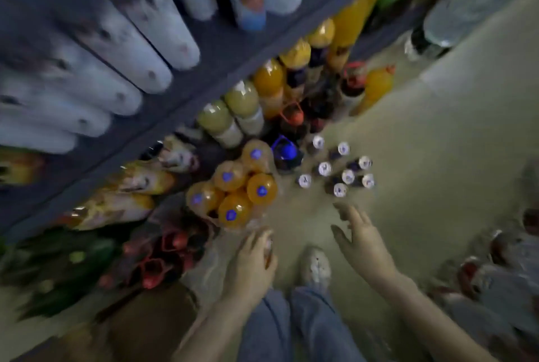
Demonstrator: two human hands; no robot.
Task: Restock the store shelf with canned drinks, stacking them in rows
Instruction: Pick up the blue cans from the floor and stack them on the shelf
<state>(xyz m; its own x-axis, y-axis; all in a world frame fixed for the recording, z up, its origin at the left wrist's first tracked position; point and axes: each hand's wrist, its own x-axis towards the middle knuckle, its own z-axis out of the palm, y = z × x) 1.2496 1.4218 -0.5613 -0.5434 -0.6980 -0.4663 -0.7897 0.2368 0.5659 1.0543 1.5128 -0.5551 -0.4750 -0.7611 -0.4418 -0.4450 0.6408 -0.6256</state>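
The view is motion-blurred. My left hand (250,265) is low over the floor, its fingers curled round a small drink container (269,256) with a pale top and a brownish side. My right hand (360,234) is spread with straight fingers and holds nothing, just below a cluster of small dark bottles with white caps (339,170) standing on the floor. A shrink-wrapped pack of orange bottles with blue caps (233,186) stands just above my left hand. The grey shelf (221,49) runs diagonally across the upper left, holding tall pale bottles.
Yellow, green and dark bottles line the bottom shelf row (271,81). Red-capped bottles (163,259) and a brown box (140,323) lie at lower left. Wrapped packs (501,274) sit on the right. My shoe (316,266) stands between my hands on beige floor (437,142).
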